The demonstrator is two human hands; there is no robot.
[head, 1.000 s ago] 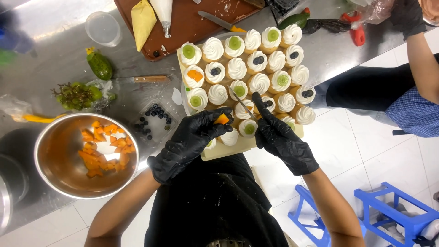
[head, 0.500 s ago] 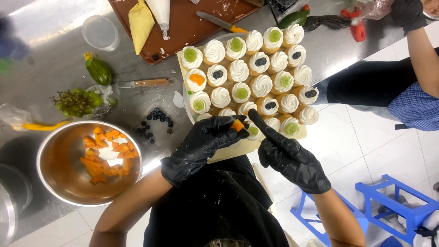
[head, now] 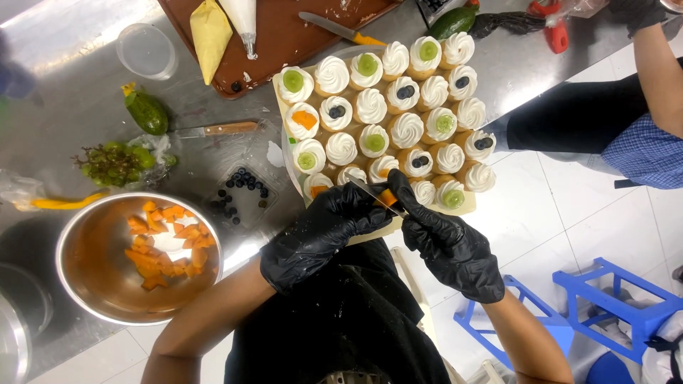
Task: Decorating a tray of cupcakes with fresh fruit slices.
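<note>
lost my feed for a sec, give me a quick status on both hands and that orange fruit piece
Left hand pinches the orange fruit piece. Right hand holds a thin knife against it. Both over the near edge of the cupcake tray. Nothing in between.

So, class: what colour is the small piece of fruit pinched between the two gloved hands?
Orange. The fruit piece sits between the left hand and right hand, clearest in the head view.

Both hands wear black disposable gloves, thin and slightly glossy, creased at the knuckles and ending at the wrists. The left hand (head: pixel 320 238) and the right hand (head: pixel 452 249) look alike in this. Behind the fingers (head: pixel 398 188), the forearms are bare, without sleeves. A black apron or top covers the torso.
</note>
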